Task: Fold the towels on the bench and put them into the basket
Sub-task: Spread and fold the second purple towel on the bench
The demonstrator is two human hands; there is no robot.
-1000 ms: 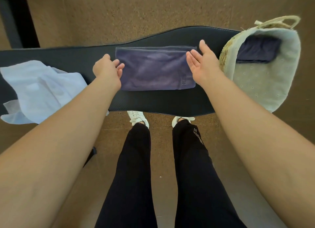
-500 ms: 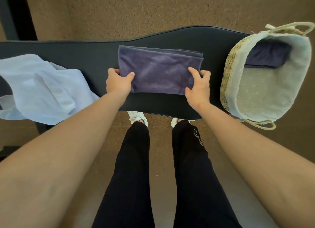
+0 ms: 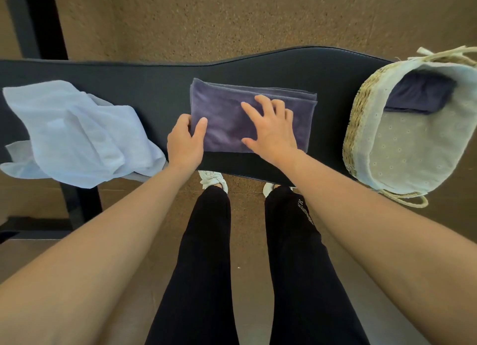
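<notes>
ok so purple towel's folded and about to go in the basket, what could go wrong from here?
1. The left hand pinches only one end of the purple towel and the right hand lies flat on top, so the layers may fall open when lifted.
2. The basket already holds a dark towel at its far end; dropping onto it could leave the stack uneven.
3. The light blue towel overhangs the bench edge and might slide off.

Just one view here, a wide-angle head cam pointed forward and steeply down from close above. The desk is stretched across from 9 to 3 o'clock, and the legs are seen at 6.
</notes>
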